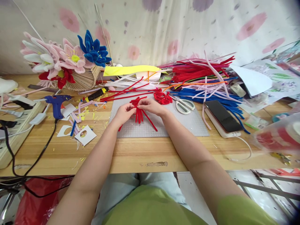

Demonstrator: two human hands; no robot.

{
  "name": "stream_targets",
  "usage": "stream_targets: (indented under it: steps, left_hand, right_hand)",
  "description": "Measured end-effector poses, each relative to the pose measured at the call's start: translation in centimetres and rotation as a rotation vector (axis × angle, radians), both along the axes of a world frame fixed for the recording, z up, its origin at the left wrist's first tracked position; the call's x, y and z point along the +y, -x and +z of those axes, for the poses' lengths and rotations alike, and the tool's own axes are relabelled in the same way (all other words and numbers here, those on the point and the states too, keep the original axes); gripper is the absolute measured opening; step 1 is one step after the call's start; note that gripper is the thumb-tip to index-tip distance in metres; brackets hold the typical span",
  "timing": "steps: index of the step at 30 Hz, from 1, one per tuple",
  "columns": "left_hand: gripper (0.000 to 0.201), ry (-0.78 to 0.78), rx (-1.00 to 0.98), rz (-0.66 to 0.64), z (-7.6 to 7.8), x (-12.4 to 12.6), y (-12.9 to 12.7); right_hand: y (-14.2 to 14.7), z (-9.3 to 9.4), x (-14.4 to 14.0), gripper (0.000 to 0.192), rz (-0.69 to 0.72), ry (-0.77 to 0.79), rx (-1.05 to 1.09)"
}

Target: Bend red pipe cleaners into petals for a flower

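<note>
Several red pipe cleaners (139,117) form a loose bundle over the grey cutting mat (161,125), their ends pointing toward me and away. My left hand (126,112) pinches the bundle from the left side. From the right, my right hand (150,106) closes its fingertips on the same bundle, close to the left fingertips. Just beyond my right hand lies a clump of bent red pipe cleaner loops (162,97). Scissors with pale handles (185,105) rest on the mat beside it. The exact grip between my fingertips is partly hidden.
Piles of red pipe cleaners (197,71) and blue pipe cleaners (211,97) lie behind. A phone (223,115) sits at the right. To the left are a blue glue gun (57,104), cut white card (90,137) and finished flowers (93,50) in a woven holder (82,79).
</note>
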State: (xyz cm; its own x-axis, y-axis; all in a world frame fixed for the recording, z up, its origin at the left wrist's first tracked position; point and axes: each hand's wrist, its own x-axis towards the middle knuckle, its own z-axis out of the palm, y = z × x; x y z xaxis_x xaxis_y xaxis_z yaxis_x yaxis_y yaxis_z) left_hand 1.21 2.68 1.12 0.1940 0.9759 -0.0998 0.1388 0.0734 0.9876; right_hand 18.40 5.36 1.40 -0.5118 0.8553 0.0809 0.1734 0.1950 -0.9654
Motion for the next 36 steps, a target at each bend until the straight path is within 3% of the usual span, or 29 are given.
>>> stream_targets:
  steps: [6,9,15,22,30,36]
  left_hand:
    - [0.019,0.129,-0.166,-0.003,1.0,-0.1,0.4]
    - [0.02,0.156,-0.181,-0.016,0.8,0.0,0.5]
    - [0.019,-0.191,0.02,0.143,-1.0,0.6,0.2]
    - [0.024,0.168,-0.221,0.011,-0.6,0.0,-0.8]
    - [0.02,0.192,-0.243,-0.005,-1.1,-0.1,-0.8]
    - [0.008,0.263,-0.302,-0.047,-0.3,-0.8,-1.5]
  right_hand:
    - [0.7,1.2,-0.7,0.012,-0.103,-0.239,-0.153]
    - [0.8,1.0,-0.7,0.011,-0.158,-0.243,-0.146]
    - [0.8,0.0,-0.2,0.022,-0.151,-0.052,0.102]
    - [1.5,-0.4,-0.3,0.018,-0.266,-0.014,0.15]
    - [1.9,-1.4,0.1,0.022,-0.332,-0.021,0.143]
    - [2.0,-1.2,0.2,0.017,-0.39,-0.097,0.144]
